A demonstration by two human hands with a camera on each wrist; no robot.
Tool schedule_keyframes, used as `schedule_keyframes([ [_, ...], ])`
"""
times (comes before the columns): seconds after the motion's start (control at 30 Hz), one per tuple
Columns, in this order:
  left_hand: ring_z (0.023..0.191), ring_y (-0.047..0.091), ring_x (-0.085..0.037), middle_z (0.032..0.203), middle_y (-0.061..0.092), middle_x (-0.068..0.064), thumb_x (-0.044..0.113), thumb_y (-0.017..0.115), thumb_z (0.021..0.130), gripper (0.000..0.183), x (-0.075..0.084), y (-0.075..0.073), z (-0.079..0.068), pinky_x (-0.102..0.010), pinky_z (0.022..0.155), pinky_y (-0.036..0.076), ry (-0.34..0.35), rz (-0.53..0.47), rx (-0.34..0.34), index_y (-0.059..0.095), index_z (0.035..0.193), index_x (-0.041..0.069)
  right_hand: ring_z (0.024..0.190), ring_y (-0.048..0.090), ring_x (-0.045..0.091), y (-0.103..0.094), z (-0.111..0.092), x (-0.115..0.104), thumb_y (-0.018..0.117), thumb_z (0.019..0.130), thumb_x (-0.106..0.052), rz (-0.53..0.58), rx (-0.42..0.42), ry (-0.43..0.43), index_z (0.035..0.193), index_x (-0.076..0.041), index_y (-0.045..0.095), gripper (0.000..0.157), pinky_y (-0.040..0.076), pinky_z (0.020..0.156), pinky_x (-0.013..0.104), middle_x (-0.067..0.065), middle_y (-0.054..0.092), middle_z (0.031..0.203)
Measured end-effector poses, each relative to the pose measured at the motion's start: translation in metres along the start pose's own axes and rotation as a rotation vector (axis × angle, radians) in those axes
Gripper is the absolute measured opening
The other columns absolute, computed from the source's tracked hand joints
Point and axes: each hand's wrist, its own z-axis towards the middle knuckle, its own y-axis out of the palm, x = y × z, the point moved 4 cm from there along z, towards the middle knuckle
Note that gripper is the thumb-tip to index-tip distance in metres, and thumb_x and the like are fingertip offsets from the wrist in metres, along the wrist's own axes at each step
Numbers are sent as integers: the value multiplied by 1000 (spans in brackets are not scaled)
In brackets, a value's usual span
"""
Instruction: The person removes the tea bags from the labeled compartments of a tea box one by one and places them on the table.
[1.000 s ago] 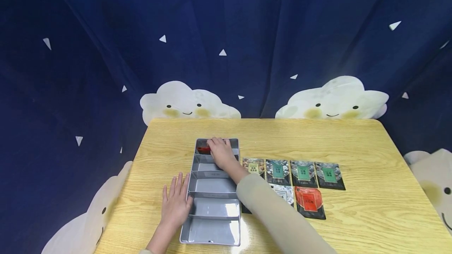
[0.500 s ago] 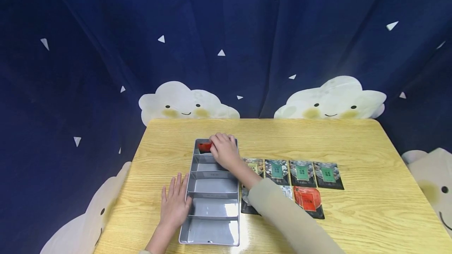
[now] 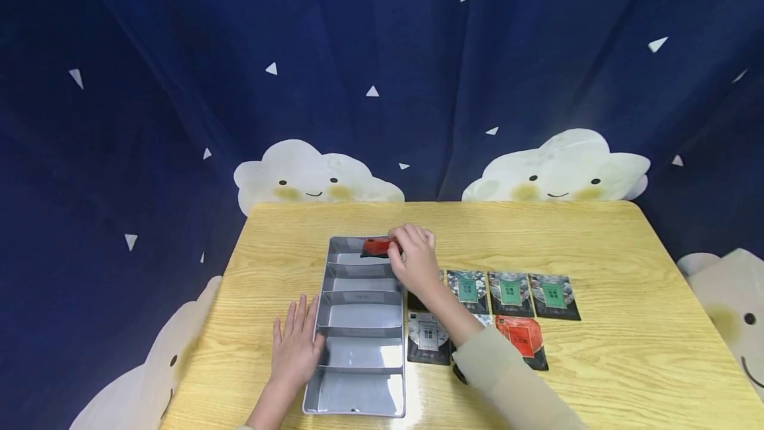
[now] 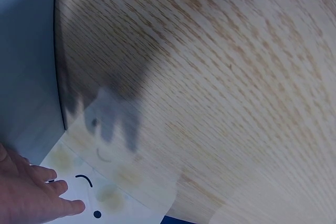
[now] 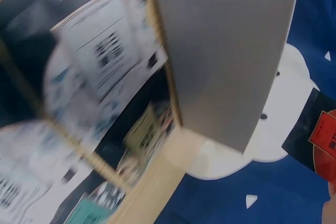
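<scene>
My right hand [image 3: 414, 261] pinches a red-and-black sachet [image 3: 376, 247] by its right side, above the far end of a grey divided box [image 3: 361, 352]. In the right wrist view this sachet [image 5: 315, 135] hangs beyond the box's side wall, and only a bit of a finger shows. My left hand [image 3: 296, 344] lies beside the box's left wall, fingers straight and spread, thumb at the wall. The left wrist view has this hand [image 4: 34, 195] next to the grey wall. Bare floor shows in the box's compartments.
Right of the box, flat sachets lie in two rows: green-labelled ones [image 3: 554, 296] behind, a white-labelled one [image 3: 428, 337] and another red one [image 3: 522, 342] in front. My right forearm covers part of them. A dark blue curtain [image 3: 382, 32] stands behind the wooden table [image 3: 644, 350].
My right hand has come up out of the far compartment and moved right, bringing the red-and-black sachet along. The left hand stays in place beside the box.
</scene>
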Motion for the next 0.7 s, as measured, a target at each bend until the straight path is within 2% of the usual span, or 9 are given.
schedule_keyframes([
  [0.27,136,15,-38,149,20,-19,19,46,87,63,0,1,0,-59,106,8,1,8,-2,24,145,9,79,53,24,-43,-24,27,47,81,-8,0,63,50,85,-8,61,15,33,81,47,6,58,84],
  [0.7,136,15,-38,149,21,-19,19,46,87,63,1,1,-1,-59,106,9,1,10,6,24,145,8,82,52,32,-109,-67,82,49,80,-4,-92,150,179,85,-3,60,12,29,80,53,13,57,83],
])
